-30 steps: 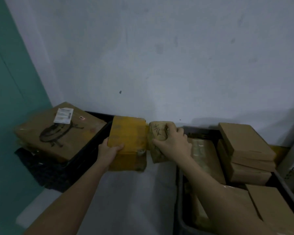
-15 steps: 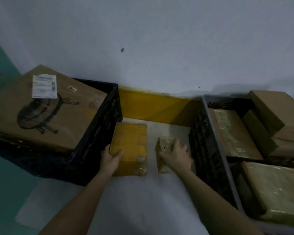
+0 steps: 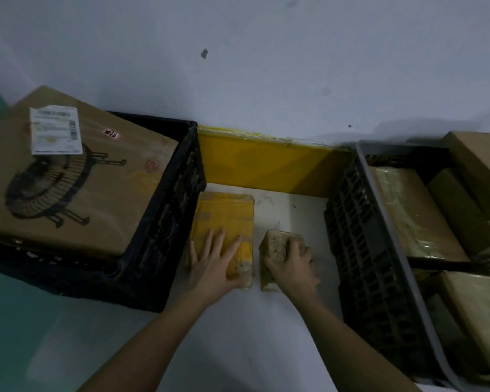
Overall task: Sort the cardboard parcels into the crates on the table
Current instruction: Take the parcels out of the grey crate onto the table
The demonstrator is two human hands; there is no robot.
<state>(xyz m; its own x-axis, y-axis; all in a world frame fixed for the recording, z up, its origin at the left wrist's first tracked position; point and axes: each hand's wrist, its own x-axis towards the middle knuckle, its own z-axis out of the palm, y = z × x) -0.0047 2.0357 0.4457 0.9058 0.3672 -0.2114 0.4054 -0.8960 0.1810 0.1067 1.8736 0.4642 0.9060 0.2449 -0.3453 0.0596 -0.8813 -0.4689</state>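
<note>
A yellow taped parcel (image 3: 224, 216) lies flat on the white table between two crates. My left hand (image 3: 214, 264) rests on its near end with fingers spread straight. To its right lies a small brown parcel (image 3: 275, 246) with handwriting on top, and my right hand (image 3: 292, 267) grips it with curled fingers. The black crate (image 3: 167, 210) on the left holds a large cardboard box (image 3: 77, 176) with a fan drawing and a white label. The grey-rimmed crate (image 3: 379, 250) on the right holds several brown parcels (image 3: 464, 193).
A yellow strip (image 3: 266, 165) runs along the foot of the white wall behind the table. A teal surface (image 3: 20, 321) shows at the lower left. White tabletop (image 3: 266, 335) lies between the crates, near me.
Both parcels came down from in front of the wall onto the table between the crates. My left hand moved from the yellow parcel's side onto its top, fingers spread.
</note>
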